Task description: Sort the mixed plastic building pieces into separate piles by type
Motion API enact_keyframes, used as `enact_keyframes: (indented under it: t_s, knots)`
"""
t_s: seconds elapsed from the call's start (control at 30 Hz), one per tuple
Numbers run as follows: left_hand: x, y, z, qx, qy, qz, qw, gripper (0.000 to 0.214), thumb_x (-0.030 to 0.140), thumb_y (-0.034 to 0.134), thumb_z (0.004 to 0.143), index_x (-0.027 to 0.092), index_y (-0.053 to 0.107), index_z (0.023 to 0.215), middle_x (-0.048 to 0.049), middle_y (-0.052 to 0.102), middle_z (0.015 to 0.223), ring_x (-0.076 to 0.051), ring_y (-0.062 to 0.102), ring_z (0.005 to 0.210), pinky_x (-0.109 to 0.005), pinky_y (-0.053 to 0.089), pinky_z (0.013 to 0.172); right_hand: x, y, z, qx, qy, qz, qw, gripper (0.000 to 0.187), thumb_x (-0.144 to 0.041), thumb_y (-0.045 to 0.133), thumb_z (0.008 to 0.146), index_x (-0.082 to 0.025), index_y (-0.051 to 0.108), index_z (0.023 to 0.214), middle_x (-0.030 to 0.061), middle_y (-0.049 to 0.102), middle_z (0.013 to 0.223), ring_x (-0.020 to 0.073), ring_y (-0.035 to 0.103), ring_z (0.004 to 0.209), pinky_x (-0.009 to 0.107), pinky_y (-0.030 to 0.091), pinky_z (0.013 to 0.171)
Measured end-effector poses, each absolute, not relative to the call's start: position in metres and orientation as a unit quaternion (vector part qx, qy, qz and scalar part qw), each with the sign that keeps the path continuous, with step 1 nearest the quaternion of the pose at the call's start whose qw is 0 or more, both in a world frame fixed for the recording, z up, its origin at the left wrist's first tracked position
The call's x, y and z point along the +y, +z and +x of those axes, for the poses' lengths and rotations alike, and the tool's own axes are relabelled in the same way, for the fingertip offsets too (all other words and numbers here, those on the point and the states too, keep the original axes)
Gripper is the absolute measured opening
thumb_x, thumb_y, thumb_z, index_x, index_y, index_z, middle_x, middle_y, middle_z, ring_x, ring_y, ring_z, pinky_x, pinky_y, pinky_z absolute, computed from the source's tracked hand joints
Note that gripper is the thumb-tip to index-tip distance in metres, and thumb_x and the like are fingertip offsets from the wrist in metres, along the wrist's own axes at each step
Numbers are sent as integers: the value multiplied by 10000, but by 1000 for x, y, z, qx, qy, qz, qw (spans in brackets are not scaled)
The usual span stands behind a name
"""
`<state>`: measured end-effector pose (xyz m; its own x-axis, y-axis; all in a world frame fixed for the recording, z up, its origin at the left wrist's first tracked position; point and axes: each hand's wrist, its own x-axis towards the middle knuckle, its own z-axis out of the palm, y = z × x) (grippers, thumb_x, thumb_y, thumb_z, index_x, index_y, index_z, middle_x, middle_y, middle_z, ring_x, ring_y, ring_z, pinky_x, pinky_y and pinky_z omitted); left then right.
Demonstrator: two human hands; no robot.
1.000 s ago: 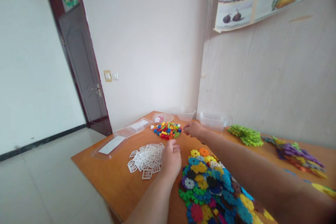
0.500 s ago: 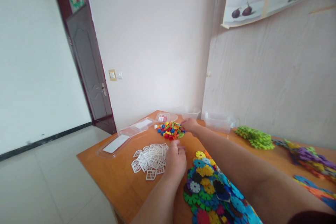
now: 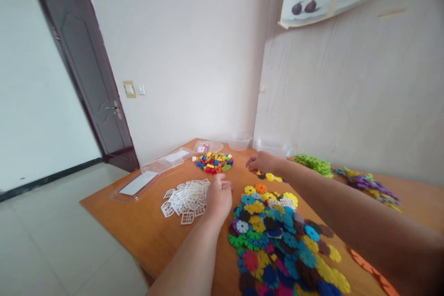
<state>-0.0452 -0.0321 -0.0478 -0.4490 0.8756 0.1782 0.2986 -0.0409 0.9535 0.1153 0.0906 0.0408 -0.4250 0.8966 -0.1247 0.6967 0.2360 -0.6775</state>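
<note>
My left hand [image 3: 219, 196] rests beside the right edge of a pile of white lattice window-shaped pieces [image 3: 187, 199], fingers curled in; whatever they may hold is hidden. Farther out, my right hand [image 3: 262, 163] hovers over the table to the right of a heap of small coloured bricks [image 3: 213, 163]. Its fingers are bent together, and I cannot make out anything in them. Under and beside the right forearm spreads a large pile of notched coloured discs [image 3: 263, 231]. A few yellow and dark discs [image 3: 269, 177] lie just below the right hand.
Clear plastic lids [image 3: 142, 182] lie along the left edge of the wooden table [image 3: 114, 219]. A clear bowl [image 3: 239, 142] and clear boxes [image 3: 272, 148] stand by the wall. Green pieces [image 3: 314, 165] and purple mixed pieces [image 3: 369, 188] are heaped at the right.
My right hand has drawn away from the brick heap, to the right. My left hand stays by the white pieces. The view has turned rightward, and more of the discs show.
</note>
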Motion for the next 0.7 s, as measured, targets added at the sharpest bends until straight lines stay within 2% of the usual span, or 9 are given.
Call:
enact_keyframes:
  t_s: [0.1,0.33,0.53,0.7]
  knots:
    - [-32,-46,-45,641,559,456,264,332,179,426,860,194,516,1180,-68,728,986,-153,698,870,-279,504,829,82,41,146,-813,306,-489,74,58,-148,620,688,-157,656,732,-9,616,592,101,550,545,185,372,490]
    - [-32,-46,-46,633,567,452,272,318,176,448,851,191,516,1162,-74,725,999,-157,699,880,-288,507,839,60,42,182,-864,190,-464,-38,36,-176,652,593,-163,665,624,-3,603,594,141,545,584,228,331,510]
    - [-33,-45,-45,625,572,452,280,331,170,454,846,181,517,1170,-83,725,989,-160,700,862,-290,515,818,54,37,182,-865,145,-476,-64,77,-170,664,581,-159,683,655,20,629,637,154,556,589,231,315,496]
    - [-34,-44,-45,624,577,444,283,337,171,445,848,187,529,1174,-80,726,980,-158,702,842,-284,521,798,62,35,178,-867,156,-470,-45,47,-127,622,600,-157,635,567,-1,577,557,131,527,551,226,301,490]
